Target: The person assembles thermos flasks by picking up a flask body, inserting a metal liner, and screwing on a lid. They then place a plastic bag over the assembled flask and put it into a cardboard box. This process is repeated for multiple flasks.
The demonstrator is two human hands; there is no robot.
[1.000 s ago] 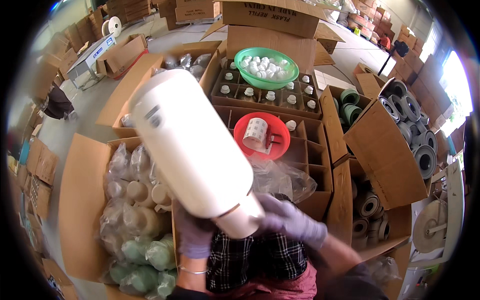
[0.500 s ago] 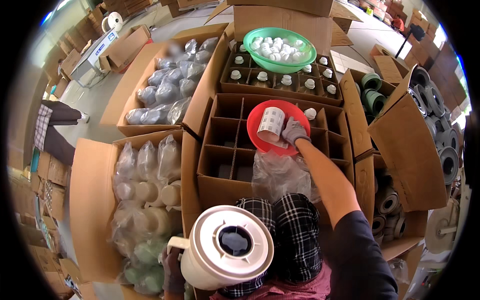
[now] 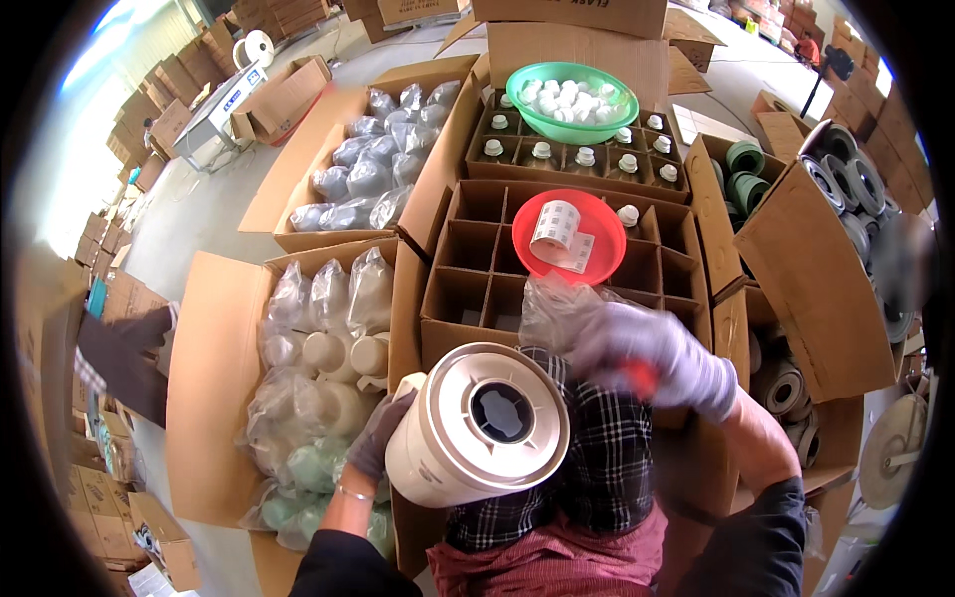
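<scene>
A cream-coloured plastic jug rests over my lap, its round end with a dark circular opening turned up. My gloved left hand grips the jug by its handle side. To the right of the jug is my gloved right hand, smeared by motion, with its fingers unclear. A blurred red patch shows at its palm side; I cannot tell what it is. Beyond, a red bowl holds a roll of printed labels, its loose end unrolled. Crumpled clear plastic hangs below the bowl.
A divided carton stands under the red bowl, with one white-capped bottle. Behind it, a green bowl of white caps sits on a carton of bottles. Left cartons hold bagged grey items and bagged cream jugs. Right cartons hold green and grey cylindrical parts.
My right hand has left the red bowl and come back toward the jug. My left hand has raised the jug slightly forward and right. The label roll's end now lies exposed.
</scene>
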